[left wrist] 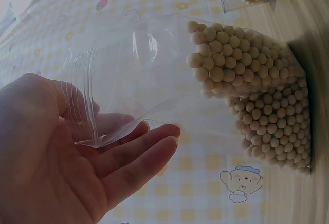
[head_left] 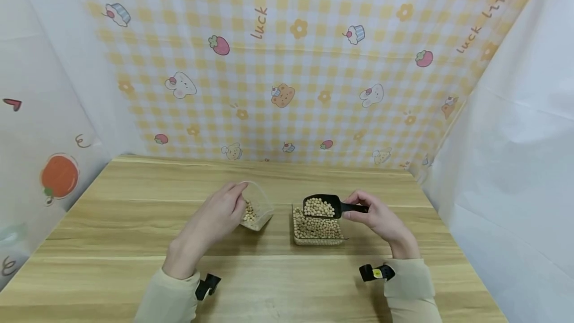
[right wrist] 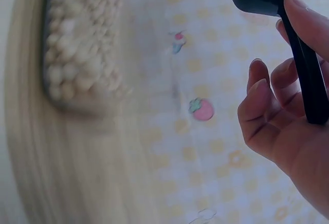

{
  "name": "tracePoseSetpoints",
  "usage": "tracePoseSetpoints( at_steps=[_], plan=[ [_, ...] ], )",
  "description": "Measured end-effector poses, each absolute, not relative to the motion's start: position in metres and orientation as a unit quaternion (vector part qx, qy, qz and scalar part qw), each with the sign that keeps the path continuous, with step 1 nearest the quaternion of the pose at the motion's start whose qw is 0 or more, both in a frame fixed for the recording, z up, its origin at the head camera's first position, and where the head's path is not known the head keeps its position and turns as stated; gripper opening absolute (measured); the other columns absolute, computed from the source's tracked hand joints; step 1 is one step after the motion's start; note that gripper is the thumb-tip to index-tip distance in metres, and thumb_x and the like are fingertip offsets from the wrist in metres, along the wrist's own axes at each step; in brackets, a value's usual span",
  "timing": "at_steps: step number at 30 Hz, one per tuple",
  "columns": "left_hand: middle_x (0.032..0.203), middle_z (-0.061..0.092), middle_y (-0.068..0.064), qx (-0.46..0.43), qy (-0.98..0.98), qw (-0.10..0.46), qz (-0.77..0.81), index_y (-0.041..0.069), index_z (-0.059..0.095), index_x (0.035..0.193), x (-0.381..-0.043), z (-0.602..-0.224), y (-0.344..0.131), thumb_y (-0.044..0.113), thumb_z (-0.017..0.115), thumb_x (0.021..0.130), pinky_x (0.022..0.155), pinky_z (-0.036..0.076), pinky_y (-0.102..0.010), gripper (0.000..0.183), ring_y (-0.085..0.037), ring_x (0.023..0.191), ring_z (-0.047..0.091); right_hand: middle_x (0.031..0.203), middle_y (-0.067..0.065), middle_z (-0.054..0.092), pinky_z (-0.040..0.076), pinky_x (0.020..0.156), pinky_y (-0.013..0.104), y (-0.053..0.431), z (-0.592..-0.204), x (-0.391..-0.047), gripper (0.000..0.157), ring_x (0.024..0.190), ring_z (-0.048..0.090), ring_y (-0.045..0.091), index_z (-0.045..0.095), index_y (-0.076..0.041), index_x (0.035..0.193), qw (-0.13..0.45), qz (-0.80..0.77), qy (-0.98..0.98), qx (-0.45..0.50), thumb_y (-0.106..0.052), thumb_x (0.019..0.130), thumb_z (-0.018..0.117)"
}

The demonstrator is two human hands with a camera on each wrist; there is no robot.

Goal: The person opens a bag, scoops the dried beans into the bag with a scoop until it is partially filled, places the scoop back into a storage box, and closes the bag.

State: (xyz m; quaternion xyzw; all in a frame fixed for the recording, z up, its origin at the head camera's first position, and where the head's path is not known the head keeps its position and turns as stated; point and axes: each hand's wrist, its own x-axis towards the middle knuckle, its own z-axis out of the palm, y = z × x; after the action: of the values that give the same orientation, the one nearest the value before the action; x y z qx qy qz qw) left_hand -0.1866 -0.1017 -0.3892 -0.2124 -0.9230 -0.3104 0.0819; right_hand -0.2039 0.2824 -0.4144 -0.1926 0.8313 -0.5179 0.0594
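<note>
My left hand pinches the top edge of a clear zip bag between thumb and fingers. Pale round beans fill the bag's lower end, which stands on the table. In my right hand is the handle of a black scoop, held level and heaped with the same beans. Below the scoop sits a clear rectangular box holding many more beans. The right wrist view shows the thumb pressed on the handle and only part of the scoop's bowl.
The wooden table spreads out around the box and bag. Behind it hangs a checked yellow cloth with cartoon prints. White sheets close off both sides. Each wrist wears a black camera mount.
</note>
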Motion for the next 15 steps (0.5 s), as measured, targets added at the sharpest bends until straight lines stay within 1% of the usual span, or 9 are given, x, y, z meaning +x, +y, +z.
tracePoseSetpoints(
  at_steps=[4, 11, 15],
  plan=[
    [0.118, 0.059, -0.014, -0.215, -0.922, 0.075, -0.312, -0.009, 0.049, 0.137, -0.186, -0.388, -0.102, 0.011, 0.037, 0.098, 0.076, 0.046, -0.035, 0.045, -0.017, 0.079, 0.050, 0.108, 0.014, 0.060, 0.050, 0.078, 0.034, 0.276, -0.404, -0.199, 0.018, 0.095, 0.057, 0.027, 0.064, -0.008, 0.103, 0.051, -0.516, 0.832, -0.197, -0.014, 0.088, 0.073],
    [0.120, 0.059, -0.014, -0.212, -0.922, 0.073, -0.316, -0.009, 0.048, 0.138, -0.186, -0.388, -0.102, 0.011, 0.037, 0.098, 0.077, 0.045, -0.035, 0.046, -0.018, 0.082, 0.050, 0.106, 0.014, 0.060, 0.050, 0.077, 0.033, 0.256, -0.387, -0.193, 0.018, 0.093, 0.057, 0.025, 0.063, -0.007, 0.104, 0.042, -0.536, 0.815, -0.218, -0.011, 0.088, 0.072],
    [0.124, 0.058, -0.016, -0.209, -0.922, 0.068, -0.318, -0.008, 0.048, 0.139, -0.186, -0.388, -0.102, 0.012, 0.037, 0.098, 0.083, 0.048, -0.039, 0.046, -0.020, 0.087, 0.052, 0.104, 0.015, 0.062, 0.052, 0.077, 0.033, 0.235, -0.376, -0.193, 0.018, 0.091, 0.060, 0.025, 0.063, -0.005, 0.104, 0.045, -0.560, 0.791, -0.244, -0.006, 0.088, 0.072]
  ],
)
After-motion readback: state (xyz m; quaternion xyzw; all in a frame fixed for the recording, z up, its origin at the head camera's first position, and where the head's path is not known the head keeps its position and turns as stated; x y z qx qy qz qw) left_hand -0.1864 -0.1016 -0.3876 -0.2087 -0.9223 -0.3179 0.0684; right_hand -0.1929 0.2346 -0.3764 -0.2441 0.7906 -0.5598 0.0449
